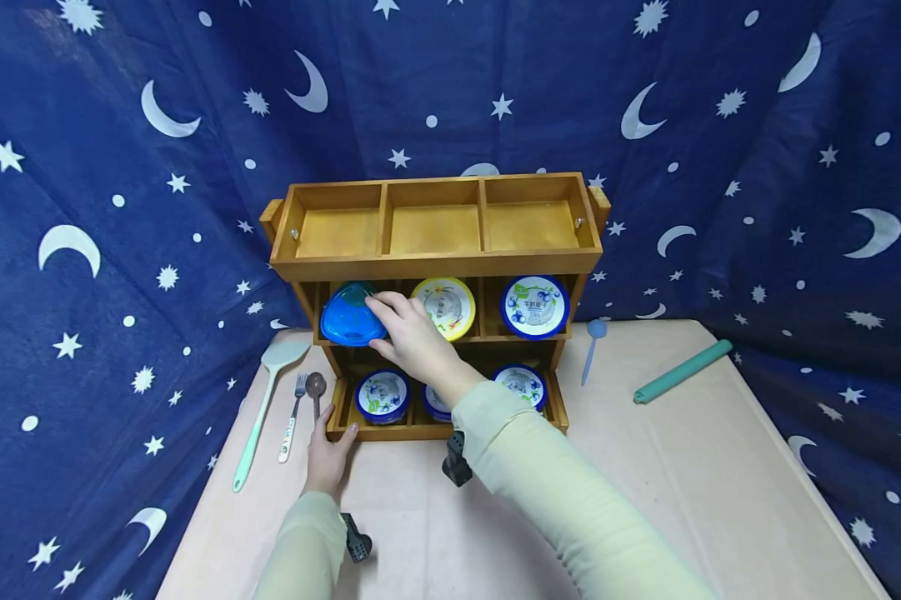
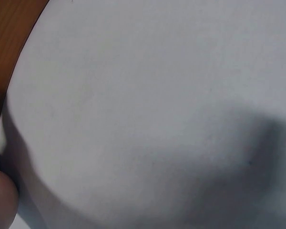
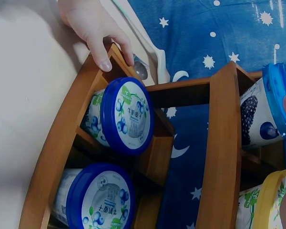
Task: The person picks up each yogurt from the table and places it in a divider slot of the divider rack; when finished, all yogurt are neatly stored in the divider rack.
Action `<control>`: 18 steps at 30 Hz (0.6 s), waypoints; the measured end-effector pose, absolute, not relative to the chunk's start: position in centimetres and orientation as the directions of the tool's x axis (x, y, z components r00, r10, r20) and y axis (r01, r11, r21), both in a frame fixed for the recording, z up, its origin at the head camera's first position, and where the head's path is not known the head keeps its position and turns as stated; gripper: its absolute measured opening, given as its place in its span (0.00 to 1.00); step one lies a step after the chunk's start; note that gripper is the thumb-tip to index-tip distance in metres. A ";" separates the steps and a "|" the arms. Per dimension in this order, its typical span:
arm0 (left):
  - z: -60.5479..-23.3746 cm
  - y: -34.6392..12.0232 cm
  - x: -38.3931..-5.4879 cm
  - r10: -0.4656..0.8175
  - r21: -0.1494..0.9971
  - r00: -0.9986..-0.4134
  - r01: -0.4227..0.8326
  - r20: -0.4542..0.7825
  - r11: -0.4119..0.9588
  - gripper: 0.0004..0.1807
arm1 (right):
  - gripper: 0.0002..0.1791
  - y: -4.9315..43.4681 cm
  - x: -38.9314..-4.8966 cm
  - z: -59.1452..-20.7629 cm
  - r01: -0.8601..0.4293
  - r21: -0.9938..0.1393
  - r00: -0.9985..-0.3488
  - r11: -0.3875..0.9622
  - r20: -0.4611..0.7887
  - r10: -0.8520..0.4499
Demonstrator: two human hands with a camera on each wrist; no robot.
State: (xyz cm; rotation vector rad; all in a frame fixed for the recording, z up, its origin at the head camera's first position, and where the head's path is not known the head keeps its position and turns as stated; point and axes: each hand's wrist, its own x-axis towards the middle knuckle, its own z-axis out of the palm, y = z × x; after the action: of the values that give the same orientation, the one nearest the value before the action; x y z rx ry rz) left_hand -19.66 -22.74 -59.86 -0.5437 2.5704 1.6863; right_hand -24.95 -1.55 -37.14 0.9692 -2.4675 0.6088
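A three-tier wooden shelf (image 1: 435, 268) stands on the table. My right hand (image 1: 418, 337) reaches to its middle tier and grips a tub with a clear blue lid (image 1: 348, 318) in the left compartment, thumb and fingers at the lid's right edge. That tub (image 3: 258, 119) has dark berries printed on its side in the right wrist view. Beside it sits a yellow-lidded tub (image 1: 450, 302), partly behind the hand. My left hand (image 1: 328, 457) holds the shelf's bottom left corner; in the right wrist view its thumb and fingers (image 3: 99, 56) straddle that corner.
A blue-lidded tub (image 1: 535, 307) fills the middle tier's right compartment; more stand below, including one at left (image 1: 382, 396). On the left lie a turner (image 1: 266, 400), a fork (image 1: 292, 421) and a brown spoon (image 1: 316, 386). A blue spoon (image 1: 593, 346) and green roll (image 1: 683, 372) lie right.
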 end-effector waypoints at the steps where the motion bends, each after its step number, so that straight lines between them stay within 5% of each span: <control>1: -59.8 -22.7 -19.6 -0.277 0.886 -0.939 -0.297 -0.203 0.357 0.40 | 0.33 -1.5 -24.9 -37.1 -0.715 -0.242 -0.665 0.656 0.524 -0.532; 12: -59.2 -22.5 -19.7 -0.275 0.889 -0.937 -0.303 -0.213 0.342 0.40 | 0.31 0.3 -23.4 -36.1 -0.824 -0.116 -0.517 0.555 0.555 -0.652; 18: -59.1 -22.4 -19.4 -0.275 0.890 -0.935 -0.312 -0.225 0.332 0.41 | 0.33 2.0 -23.1 -35.8 -0.819 -0.121 -0.534 0.561 0.519 -0.668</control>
State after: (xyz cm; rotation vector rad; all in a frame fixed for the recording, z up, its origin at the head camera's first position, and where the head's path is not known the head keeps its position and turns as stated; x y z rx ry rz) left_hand -19.44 -22.43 -59.12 -0.5593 2.5363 1.7067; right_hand -23.08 2.00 -35.79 1.2034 -2.3814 0.4946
